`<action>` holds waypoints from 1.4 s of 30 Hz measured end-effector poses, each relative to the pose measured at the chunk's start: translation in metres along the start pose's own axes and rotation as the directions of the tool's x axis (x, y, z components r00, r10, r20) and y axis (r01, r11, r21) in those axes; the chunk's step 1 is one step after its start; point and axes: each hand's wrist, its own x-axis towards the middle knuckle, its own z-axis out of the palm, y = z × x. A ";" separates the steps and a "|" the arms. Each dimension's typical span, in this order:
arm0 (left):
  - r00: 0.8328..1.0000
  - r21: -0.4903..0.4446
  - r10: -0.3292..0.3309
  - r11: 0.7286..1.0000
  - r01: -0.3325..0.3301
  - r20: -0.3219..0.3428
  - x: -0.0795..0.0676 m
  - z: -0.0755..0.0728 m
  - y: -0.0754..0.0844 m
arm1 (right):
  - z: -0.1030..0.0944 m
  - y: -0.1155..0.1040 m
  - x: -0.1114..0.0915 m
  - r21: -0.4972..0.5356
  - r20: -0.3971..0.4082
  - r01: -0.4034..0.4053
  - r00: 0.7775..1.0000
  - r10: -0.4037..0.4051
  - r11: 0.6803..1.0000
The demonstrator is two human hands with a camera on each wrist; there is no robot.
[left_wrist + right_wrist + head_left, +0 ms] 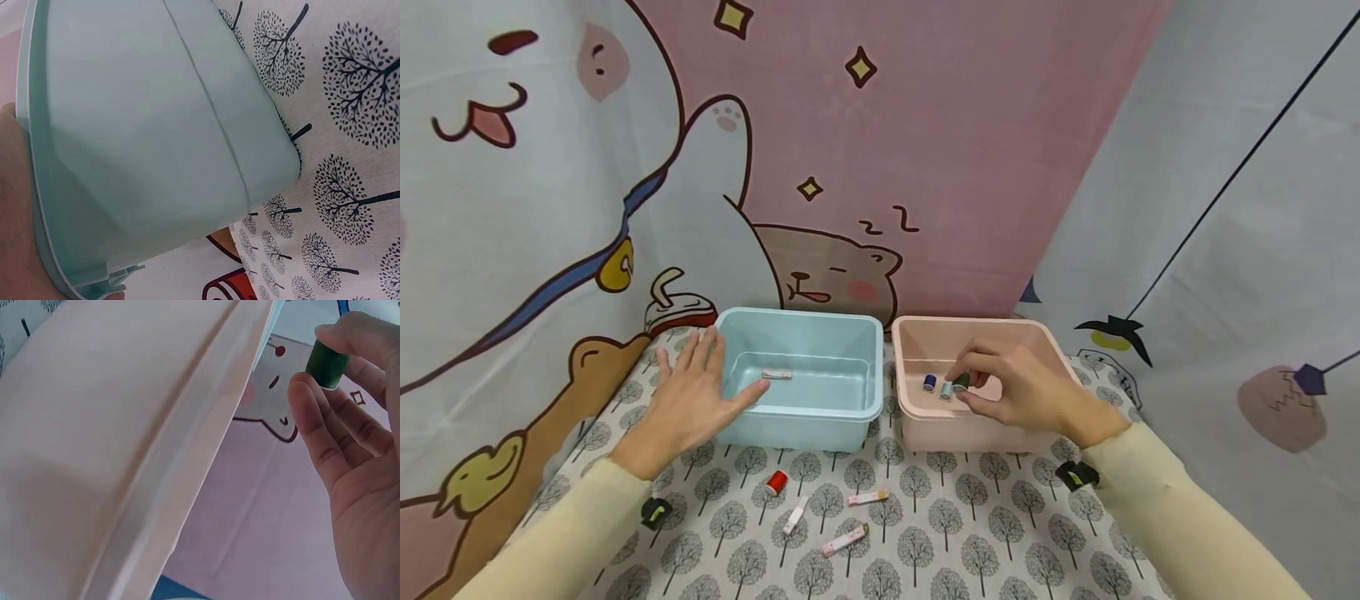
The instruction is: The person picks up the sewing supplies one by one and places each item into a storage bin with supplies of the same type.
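green thread spool (960,382) held over the pink bin (973,435)

head: right hand (1018,379) pinches it above one navy spool (929,382) and one pale blue spool (946,391). left hand (687,398), fingers spread wide, at the rim of the blue bin (797,432); one slim packet (777,375) inside. on the worktop (917,575): one red spool (777,482), three more packets (845,540).

left wrist: blue wall hides most of the hand.

right wrist: pink wall fills the left side.
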 end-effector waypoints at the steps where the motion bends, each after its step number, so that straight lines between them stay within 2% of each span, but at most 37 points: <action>1: 1.000 0.001 0.000 1.000 0.000 0.001 0.000 0.000 0.000 | -0.001 0.002 0.001 -0.009 0.000 -0.009 1.000 0.009 1.000; 9: 1.000 0.004 -0.001 1.000 0.001 0.002 0.000 0.001 -0.001 | -0.010 0.019 0.007 -0.098 0.004 -0.066 0.998 0.067 0.993; 19: 1.000 -0.003 -0.001 1.000 0.001 0.004 0.002 0.001 -0.001 | -0.014 0.041 0.007 -0.015 0.062 -0.204 0.977 0.204 0.979; 33: 1.000 -0.008 -0.006 1.000 0.006 0.000 0.000 0.002 -0.001 | -0.011 0.075 0.012 0.002 0.118 -0.251 0.961 0.249 0.968; 42: 1.000 -0.008 -0.013 1.000 0.013 0.006 -0.001 -0.002 0.000 | -0.009 0.089 0.013 0.001 0.154 -0.280 0.948 0.277 0.960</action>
